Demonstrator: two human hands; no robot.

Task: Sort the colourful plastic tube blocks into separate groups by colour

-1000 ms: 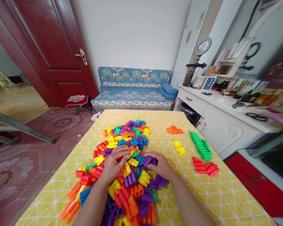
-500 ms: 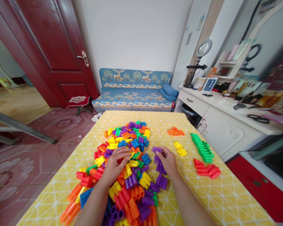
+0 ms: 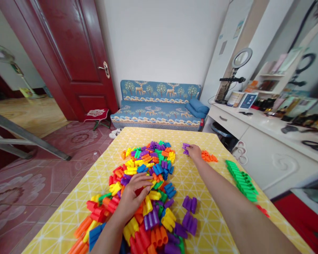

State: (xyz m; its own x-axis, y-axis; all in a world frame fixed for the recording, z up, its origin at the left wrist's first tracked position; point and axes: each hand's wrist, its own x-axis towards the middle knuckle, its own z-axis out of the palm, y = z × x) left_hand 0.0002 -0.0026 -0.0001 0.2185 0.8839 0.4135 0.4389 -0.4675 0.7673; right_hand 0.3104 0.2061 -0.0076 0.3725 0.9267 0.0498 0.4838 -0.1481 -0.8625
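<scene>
Clamped between the thumb and fingers of the right hand (image 3: 194, 151), a clutch of purple tube blocks (image 3: 185, 146) is held to the right of the far end of the heap of mixed plastic tube blocks (image 3: 148, 164), apart from it; how many are gripped cannot be told for certain, as part of the clutch is covered by the fingers. The left hand (image 3: 135, 192) is placed over the middle of the heap, back upward, its thumb and fingers spread apart. In the heap, red, orange, yellow, green, blue and purple pieces are jumbled together. Two purple three-tube pieces (image 3: 190, 224) are laid just beside its right edge, one behind the other. Farther right of the heap, small orange pieces (image 3: 208, 156) are gathered in a cluster, a slanting row of green pieces (image 3: 242, 180) is lined up, and red pieces (image 3: 263, 211) are partly hidden by the right forearm. Under the heap, the table (image 3: 209, 234) is covered with yellow, white-lined cloth. Beyond the heap, a blue sofa (image 3: 159, 109) printed with deer is set against the wall; beyond and to its right, a ring light (image 3: 234, 67) is stood on a white dressing table (image 3: 277, 143).
</scene>
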